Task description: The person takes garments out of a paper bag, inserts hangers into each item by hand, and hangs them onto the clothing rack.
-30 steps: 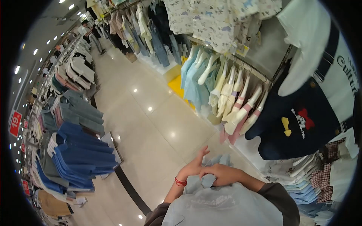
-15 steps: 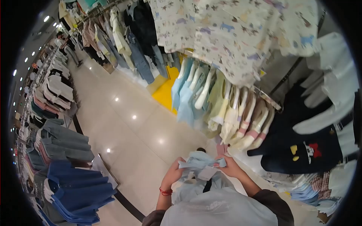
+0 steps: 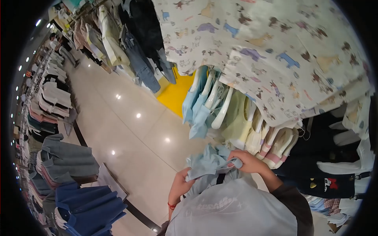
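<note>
While the fingers of the left hand (image 3: pixel 181 184) and right hand (image 3: pixel 247 161) are closed on opposite sides of a pale blue garment (image 3: pixel 208 160), it bunches before the grey shirt (image 3: pixel 228 210); handling looks partway, cloth clear of nearby white hangers (image 3: pixel 223 111) but unspread.

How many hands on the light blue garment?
2. Left hand grips the left side of the light blue garment, right hand the right side.
</note>
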Motion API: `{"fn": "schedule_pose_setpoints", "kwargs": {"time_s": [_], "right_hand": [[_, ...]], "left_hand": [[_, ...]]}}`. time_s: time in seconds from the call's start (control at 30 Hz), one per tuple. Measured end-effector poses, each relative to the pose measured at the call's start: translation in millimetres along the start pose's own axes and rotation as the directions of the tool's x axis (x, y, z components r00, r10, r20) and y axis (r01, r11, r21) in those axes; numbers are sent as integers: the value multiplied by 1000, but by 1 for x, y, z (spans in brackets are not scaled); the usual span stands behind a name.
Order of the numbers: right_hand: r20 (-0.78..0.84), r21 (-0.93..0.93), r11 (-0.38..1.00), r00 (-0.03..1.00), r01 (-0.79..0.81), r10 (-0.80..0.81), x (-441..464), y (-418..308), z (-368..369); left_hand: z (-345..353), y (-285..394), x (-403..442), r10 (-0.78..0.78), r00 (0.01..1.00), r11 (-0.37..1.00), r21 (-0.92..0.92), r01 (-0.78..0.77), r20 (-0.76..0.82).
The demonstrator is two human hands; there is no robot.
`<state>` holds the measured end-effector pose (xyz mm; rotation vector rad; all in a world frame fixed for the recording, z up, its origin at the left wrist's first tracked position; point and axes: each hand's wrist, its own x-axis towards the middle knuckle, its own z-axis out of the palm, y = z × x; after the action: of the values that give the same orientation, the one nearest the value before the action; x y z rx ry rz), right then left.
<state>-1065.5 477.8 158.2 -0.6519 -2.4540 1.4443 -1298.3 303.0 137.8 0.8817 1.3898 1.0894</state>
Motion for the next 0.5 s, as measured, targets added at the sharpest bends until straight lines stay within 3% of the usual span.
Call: {"fn": "schedule_pose_setpoints", "kwargs": {"time_s": [0.03, 0.13, 0.17, 0.23, 0.3, 0.37, 0.4, 0.43, 0.5], "right_hand": [[110, 39, 996, 991, -78, 73, 2, 3, -7], [334, 65, 985, 933, -162, 131, 16, -7, -38], [364, 248, 950, 927, -191, 91, 20, 12, -43], [28, 507, 828, 965, -238, 261, 41, 26, -46], [-385, 393, 879, 820, -268, 423, 86, 67, -40], [-510, 477, 824, 667, -307, 544, 127, 94, -42], [-657, 312, 919, 644, -243, 393, 146, 132, -37], [-678, 174, 936, 652, -306, 339, 160, 168, -36], [-703, 213, 916, 599, -339, 385, 170, 166, -36]], "left_hand": [[-3, -1, 4, -6, 990, 993, -118, 23, 141], [-14, 12, 15, 68, 962, 914, -403, 47, 266], [-20, 17, 22, 79, 966, 929, -371, 19, 248], [-33, 30, 41, 95, 970, 954, -300, -24, 224], [-46, 37, 62, 170, 951, 975, -182, -125, 258], [-59, 49, 79, 254, 916, 966, -27, -259, 310], [-64, 55, 86, 263, 906, 956, 36, -291, 333], [-69, 62, 91, 266, 894, 942, 98, -320, 360], [-80, 74, 97, 263, 878, 914, 187, -359, 401]]}}
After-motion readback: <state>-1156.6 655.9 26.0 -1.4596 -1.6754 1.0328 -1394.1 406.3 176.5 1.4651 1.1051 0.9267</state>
